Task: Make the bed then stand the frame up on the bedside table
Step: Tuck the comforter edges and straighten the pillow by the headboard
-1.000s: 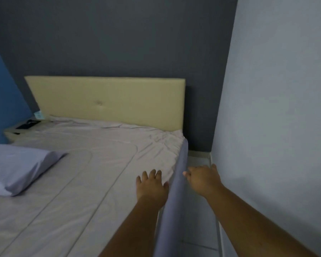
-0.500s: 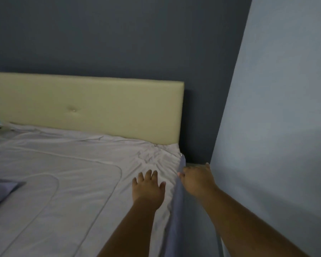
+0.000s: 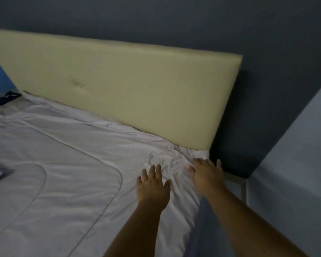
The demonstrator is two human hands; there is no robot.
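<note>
Left hand (image 3: 152,186), right hand (image 3: 206,174); flat on sheet (image 3: 78,169)

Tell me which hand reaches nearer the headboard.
The right hand, spread at the crumpled corner of the sheet beside the headboard end; the left hand lies flat on the sheet, farther back toward the person.

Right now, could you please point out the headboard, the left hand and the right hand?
headboard (image 3: 130,93), head view, on the middle of its cream padded front.
left hand (image 3: 152,188), head view, on the back of the hand.
right hand (image 3: 208,175), head view, on the back of the hand, slightly blurred.
</note>
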